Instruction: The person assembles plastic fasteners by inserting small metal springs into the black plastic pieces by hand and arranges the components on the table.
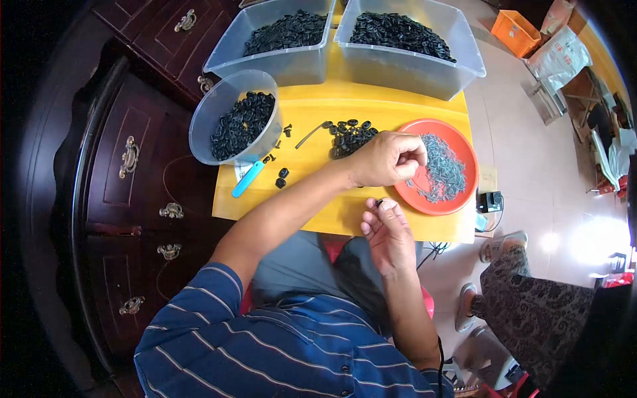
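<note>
My left hand [391, 159] reaches across to the left rim of a round orange-red plate [410, 130], its fingers closed in a pinch; whatever they hold is hidden. Many small grey slender pieces [443, 169] lie in that plate. Below it, at the table's near edge, my right hand [388, 232] pinches a small black piece [379, 203] between thumb and finger, mostly covered by the fingertips. Just beyond my left wrist is a pile of black oval plastic pieces [352, 138], partly hidden by that hand.
On the yellow table [305, 205] stand a round clear tub [199, 136] and two larger clear bins [292, 69] [424, 78], all holding black pieces. A turquoise-handled tool [248, 179] and a thin dark rod [309, 136] lie nearby. Another person's patterned trouser leg [531, 312] shows at right.
</note>
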The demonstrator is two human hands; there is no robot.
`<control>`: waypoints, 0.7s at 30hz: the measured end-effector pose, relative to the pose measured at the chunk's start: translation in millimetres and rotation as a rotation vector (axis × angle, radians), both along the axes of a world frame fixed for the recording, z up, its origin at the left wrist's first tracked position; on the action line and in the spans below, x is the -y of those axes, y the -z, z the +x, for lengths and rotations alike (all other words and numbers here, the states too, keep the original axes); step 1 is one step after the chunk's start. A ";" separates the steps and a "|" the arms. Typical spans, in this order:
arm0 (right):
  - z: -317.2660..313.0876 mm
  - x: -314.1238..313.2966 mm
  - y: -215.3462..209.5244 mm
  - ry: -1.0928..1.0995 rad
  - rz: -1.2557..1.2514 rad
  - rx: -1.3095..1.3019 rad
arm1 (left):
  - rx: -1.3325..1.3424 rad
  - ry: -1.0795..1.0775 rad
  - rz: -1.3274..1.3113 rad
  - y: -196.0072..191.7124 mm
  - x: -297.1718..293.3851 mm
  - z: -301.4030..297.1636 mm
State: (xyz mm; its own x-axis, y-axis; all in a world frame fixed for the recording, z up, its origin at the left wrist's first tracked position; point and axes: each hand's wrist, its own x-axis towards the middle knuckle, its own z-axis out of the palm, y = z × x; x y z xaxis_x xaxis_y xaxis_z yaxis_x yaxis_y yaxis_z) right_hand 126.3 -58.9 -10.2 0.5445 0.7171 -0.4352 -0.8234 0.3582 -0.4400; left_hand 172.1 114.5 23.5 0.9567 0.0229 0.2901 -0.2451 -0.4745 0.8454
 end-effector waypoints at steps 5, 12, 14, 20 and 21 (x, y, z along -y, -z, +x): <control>5.1 3.7 6.3 0.056 0.030 0.008 | -0.035 -0.013 -0.110 -4.7 -6.4 -29.7; 3.7 -1.6 0.7 0.059 0.007 0.031 | 0.031 -0.126 -0.141 3.1 11.7 -73.9; 1.7 -2.8 -3.3 0.051 -0.011 0.033 | 0.044 -0.146 -0.144 6.8 13.8 -77.4; -2.5 -1.2 0.6 0.003 -0.026 0.073 | 0.052 -0.189 -0.226 9.9 11.2 -82.9; -3.1 -0.5 2.8 0.014 -0.012 0.116 | 0.057 -0.202 -0.257 9.0 9.7 -84.0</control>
State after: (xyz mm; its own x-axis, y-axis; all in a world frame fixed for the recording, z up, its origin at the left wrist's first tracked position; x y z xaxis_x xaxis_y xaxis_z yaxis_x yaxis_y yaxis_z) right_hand 123.2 -58.4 -13.0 0.6013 0.7044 -0.3771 -0.7619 0.3635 -0.5360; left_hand 88.2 104.8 14.5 0.9077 0.2897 0.3037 -0.2187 -0.2912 0.9313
